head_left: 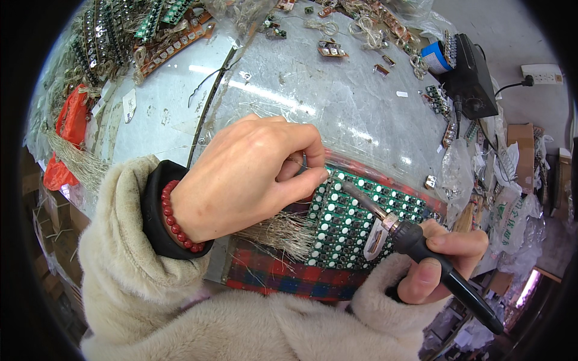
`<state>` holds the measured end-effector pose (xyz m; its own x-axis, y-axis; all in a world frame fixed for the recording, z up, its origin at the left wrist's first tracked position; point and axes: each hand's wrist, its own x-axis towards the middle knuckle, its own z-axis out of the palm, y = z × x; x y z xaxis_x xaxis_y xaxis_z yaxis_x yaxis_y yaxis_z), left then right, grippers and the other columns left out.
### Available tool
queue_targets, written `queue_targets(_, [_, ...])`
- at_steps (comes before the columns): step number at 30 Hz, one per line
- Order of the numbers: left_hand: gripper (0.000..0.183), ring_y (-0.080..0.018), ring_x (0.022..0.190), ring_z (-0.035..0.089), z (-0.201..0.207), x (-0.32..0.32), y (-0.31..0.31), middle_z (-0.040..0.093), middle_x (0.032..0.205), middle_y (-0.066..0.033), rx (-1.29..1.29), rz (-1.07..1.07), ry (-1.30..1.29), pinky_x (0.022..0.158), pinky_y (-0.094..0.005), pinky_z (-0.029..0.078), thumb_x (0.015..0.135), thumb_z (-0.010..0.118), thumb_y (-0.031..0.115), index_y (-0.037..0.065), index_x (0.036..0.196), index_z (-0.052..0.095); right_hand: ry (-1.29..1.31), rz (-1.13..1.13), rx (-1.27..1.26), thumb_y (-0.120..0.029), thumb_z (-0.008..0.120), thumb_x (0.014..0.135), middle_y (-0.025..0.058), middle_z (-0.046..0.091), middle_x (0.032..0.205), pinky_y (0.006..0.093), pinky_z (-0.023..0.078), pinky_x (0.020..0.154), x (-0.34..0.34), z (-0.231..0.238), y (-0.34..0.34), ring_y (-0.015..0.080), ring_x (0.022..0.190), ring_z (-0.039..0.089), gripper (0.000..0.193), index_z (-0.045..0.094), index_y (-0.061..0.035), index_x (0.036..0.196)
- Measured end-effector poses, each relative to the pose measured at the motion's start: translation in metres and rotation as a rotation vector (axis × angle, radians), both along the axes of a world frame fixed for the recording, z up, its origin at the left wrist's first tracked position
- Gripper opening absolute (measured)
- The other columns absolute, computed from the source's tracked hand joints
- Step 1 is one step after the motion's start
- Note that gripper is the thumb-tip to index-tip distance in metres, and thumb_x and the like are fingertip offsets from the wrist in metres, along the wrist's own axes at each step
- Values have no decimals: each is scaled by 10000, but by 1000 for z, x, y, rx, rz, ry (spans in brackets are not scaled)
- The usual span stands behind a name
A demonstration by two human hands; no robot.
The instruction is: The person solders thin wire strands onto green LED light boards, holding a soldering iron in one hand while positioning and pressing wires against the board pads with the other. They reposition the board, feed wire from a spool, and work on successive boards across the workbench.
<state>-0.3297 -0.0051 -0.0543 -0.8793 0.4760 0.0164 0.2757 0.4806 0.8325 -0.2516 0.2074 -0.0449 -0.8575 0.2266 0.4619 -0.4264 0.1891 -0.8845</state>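
Observation:
A green circuit board panel (346, 225) with rows of white round parts and black chips lies before me on a red and blue plaid cloth (259, 268). My left hand (253, 174) is closed in a pinch over its upper left corner, on what looks like a thin wire, mostly hidden by the fingers. Under that hand, a bundle of thin pale wires (280, 236) reaches the board's left edge. My right hand (442, 259) grips a soldering iron (415, 240) with a black handle; its tip is over the board's upper rows, near my left fingertips. A small white-edged oval piece (376, 239) lies on the board.
Strips of circuit boards (108, 36) and a red plastic bag (72, 117) crowd the left. At the right stand a black box-shaped device (472, 78) with a cable and a blue round container (435, 57). Wire coils (367, 33) lie at the back.

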Motion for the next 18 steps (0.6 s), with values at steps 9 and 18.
queue_targets(9, [131,-252,583,514,2,0,0,499,585,-81,-7,4,-9,568,-360,411,774,670,130,19,774,600,21,13,4,-256,782,768,108,518,590,264,399,456,0,-2,-1,152,434,456,470,477,70,914])
queue_targets(18, [122,-149,552,451,0,1,0,495,607,-32,-8,-1,2,538,-289,376,785,688,92,22,766,590,21,13,-3,-246,775,771,98,496,546,265,393,452,-3,1,0,150,424,442,466,462,70,911])
